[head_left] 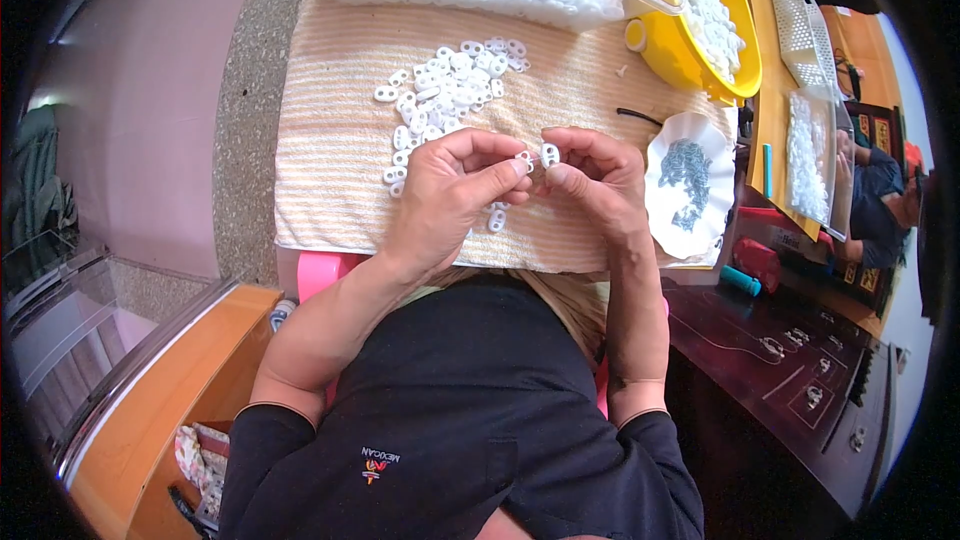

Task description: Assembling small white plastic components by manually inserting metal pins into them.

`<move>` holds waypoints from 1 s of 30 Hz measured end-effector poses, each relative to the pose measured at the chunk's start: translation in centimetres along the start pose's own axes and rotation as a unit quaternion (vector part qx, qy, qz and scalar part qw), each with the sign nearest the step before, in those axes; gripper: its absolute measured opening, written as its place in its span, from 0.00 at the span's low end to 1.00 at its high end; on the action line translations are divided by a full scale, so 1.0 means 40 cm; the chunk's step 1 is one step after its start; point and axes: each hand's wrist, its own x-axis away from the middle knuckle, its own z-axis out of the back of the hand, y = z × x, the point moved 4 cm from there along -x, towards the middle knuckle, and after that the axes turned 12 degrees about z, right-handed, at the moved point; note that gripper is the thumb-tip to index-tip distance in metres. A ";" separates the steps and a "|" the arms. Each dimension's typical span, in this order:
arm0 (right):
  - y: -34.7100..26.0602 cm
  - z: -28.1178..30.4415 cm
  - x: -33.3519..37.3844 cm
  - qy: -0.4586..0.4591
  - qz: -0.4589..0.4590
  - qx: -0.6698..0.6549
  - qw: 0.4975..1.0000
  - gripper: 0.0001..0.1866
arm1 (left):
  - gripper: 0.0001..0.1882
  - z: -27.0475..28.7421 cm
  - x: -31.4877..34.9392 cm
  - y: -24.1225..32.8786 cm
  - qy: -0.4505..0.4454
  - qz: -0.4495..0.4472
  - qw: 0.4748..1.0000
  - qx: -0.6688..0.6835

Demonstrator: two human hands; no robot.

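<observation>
Above the striped towel [340,140] my two hands meet, fingertips almost touching. My left hand [455,185] pinches a small white part with openings [524,162] between thumb and forefinger. In my right hand [600,175] is a white oval two-hole plastic piece [549,155], gripped by thumb and forefinger. The two parts sit side by side, and I cannot tell whether they touch. Just beyond my left hand spreads a loose pile of similar two-hole pieces [450,85]. Another such piece [496,221] lies below my fingers, partly hidden.
A clear plastic bin [470,15] of white parts stands at the far edge, beside a yellow basin [745,70] holding more. To the right, a white fluted dish [665,225] contains small dark bits, with a thin black strip [637,115] near it. Another person [880,205] sits far right.
</observation>
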 end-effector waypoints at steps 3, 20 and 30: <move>-0.003 0.003 0.003 0.003 0.001 -0.003 1.000 0.17 | 0.07 -0.005 -0.001 0.002 -0.002 0.000 1.000 -0.003; -0.008 0.004 0.008 0.010 -0.006 -0.019 1.000 0.18 | 0.08 -0.002 0.000 -0.005 -0.006 0.005 1.000 0.000; -0.008 0.005 0.010 0.011 -0.008 -0.007 1.000 0.18 | 0.08 -0.007 0.005 -0.002 0.010 0.011 1.000 -0.022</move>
